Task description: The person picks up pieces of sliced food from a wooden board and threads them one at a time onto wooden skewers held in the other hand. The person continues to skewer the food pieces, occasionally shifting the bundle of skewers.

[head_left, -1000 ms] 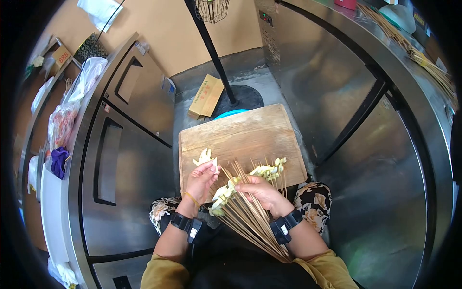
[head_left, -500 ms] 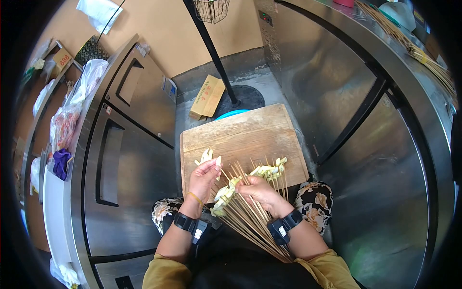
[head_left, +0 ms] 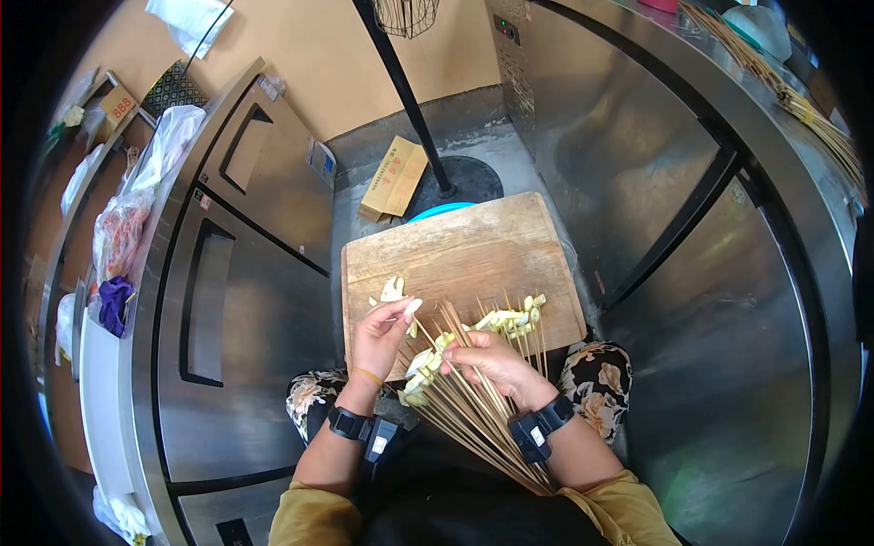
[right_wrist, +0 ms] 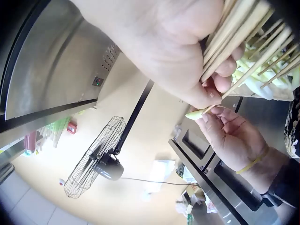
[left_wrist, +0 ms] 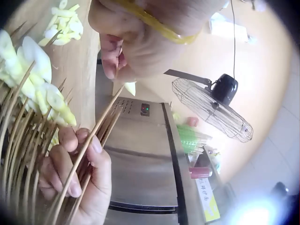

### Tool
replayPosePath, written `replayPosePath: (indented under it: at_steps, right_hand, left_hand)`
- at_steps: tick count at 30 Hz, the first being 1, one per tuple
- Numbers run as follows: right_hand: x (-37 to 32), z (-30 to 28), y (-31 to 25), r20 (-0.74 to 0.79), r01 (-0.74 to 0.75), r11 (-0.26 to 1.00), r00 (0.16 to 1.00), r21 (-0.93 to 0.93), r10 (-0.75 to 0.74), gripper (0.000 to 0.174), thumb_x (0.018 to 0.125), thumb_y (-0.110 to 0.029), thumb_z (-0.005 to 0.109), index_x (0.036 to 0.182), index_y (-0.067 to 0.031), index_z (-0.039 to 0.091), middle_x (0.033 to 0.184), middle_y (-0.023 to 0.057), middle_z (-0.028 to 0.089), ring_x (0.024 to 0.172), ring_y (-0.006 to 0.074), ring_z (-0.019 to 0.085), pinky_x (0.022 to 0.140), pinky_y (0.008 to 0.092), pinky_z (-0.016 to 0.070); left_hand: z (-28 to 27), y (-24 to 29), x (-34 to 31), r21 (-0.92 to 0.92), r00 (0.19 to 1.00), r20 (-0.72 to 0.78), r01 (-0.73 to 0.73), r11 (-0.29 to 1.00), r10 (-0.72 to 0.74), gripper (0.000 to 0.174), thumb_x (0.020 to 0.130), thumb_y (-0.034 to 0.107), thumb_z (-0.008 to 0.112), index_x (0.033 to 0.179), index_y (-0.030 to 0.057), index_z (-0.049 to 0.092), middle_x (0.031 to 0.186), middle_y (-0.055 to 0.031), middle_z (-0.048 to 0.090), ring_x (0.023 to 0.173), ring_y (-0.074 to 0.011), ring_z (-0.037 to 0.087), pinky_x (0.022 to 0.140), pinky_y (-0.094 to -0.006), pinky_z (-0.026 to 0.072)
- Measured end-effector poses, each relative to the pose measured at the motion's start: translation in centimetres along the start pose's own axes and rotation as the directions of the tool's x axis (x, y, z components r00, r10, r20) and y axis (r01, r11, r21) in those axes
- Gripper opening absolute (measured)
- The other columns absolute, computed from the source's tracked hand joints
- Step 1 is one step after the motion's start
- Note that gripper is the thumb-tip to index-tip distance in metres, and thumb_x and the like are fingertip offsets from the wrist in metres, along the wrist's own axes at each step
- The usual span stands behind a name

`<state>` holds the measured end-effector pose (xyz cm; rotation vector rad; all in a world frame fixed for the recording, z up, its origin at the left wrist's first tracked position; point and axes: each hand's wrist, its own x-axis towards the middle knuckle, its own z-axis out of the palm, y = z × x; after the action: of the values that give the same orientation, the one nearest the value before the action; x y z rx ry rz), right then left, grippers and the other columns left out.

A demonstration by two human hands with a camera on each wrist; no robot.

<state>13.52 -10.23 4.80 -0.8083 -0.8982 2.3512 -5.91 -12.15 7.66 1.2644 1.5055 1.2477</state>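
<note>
Above the near left part of the cutting board [head_left: 455,250], my left hand [head_left: 375,338] pinches a pale green-white vegetable slice [head_left: 413,308] between thumb and fingers. In the right wrist view the slice [right_wrist: 194,114] meets the tip of a bamboo skewer [right_wrist: 248,70]. My right hand [head_left: 496,364] grips several bare skewers [left_wrist: 93,150], their points up toward the left hand. Loaded skewers with pale slices [head_left: 421,366] fan out beneath and left of the right hand. More threaded slices [head_left: 510,320] lie on the board beyond it. Loose slices [head_left: 392,289] sit just past the left hand.
Steel cabinets stand close on the left [head_left: 259,273] and right [head_left: 628,164]. Behind the board are a cardboard box [head_left: 395,177], a blue rim [head_left: 442,211] and a fan's black pole [head_left: 405,91]. More skewers [head_left: 801,109] lie on the right-hand counter.
The slice in my left hand has tipped from upright to slanting, over the skewer tip. My right hand keeps its grip on the skewers and has hardly moved.
</note>
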Motion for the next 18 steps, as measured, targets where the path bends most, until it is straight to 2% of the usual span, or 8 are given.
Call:
replayPosePath:
  at_steps: [6,9,13,18]
  right_hand:
    - [0.3,-0.5,0.5,0.049,0.007,1.0,0.999,-0.001,-0.007,0.008,0.082,-0.008,0.061,0.085,-0.0037,0.056,0.068,0.0061,0.061,0.043,0.0046,0.044,0.039,0.0163,0.0315]
    - [0.3,-0.6,0.6,0.029,0.022,1.0,0.999,0.001,-0.022,0.007,0.083,-0.007,0.06,0.086,-0.0035,0.056,0.068,0.0058,0.06,0.042,0.0042,0.043,0.039,0.0162,0.0318]
    - [0.5,-0.7,0.9,-0.005,0.054,0.999,0.999,-0.001,-0.054,0.005,0.082,-0.007,0.061,0.084,-0.0037,0.057,0.066,0.0042,0.06,0.042,0.0034,0.043,0.039,0.0161,0.0315]
    - [0.3,-0.6,0.9,-0.016,0.077,0.997,0.997,-0.009,-0.077,0.007,0.081,-0.007,0.063,0.085,-0.0048,0.057,0.068,0.0016,0.059,0.045,0.0026,0.044,0.04,0.0159,0.033]
  left_hand:
    - [0.4,1.3,-0.6,0.167,0.996,0.014,-0.091,0.982,0.09,0.027,0.081,-0.009,0.056,0.106,0.0003,0.063,0.098,-0.0053,0.061,0.089,-0.0104,0.059,0.081,-0.0218,0.0469]
    - [0.8,0.8,-0.9,0.2,0.992,0.014,-0.129,0.971,0.129,0.027,0.08,-0.008,0.058,0.104,0.0023,0.064,0.091,-0.0049,0.06,0.081,-0.0095,0.059,0.073,-0.0213,0.0486]
    - [1.8,-0.7,-2.3,0.233,0.995,0.08,-0.07,0.97,0.052,0.027,0.079,-0.003,0.061,0.104,0.0059,0.065,0.082,-0.0066,0.061,0.074,-0.0121,0.061,0.068,-0.0228,0.0493]
    - [2.2,-1.4,-3.1,0.289,0.989,0.073,-0.144,0.946,0.128,0.022,0.08,0.003,0.063,0.102,0.0066,0.066,0.08,-0.0084,0.061,0.072,-0.016,0.061,0.065,-0.0253,0.0492]
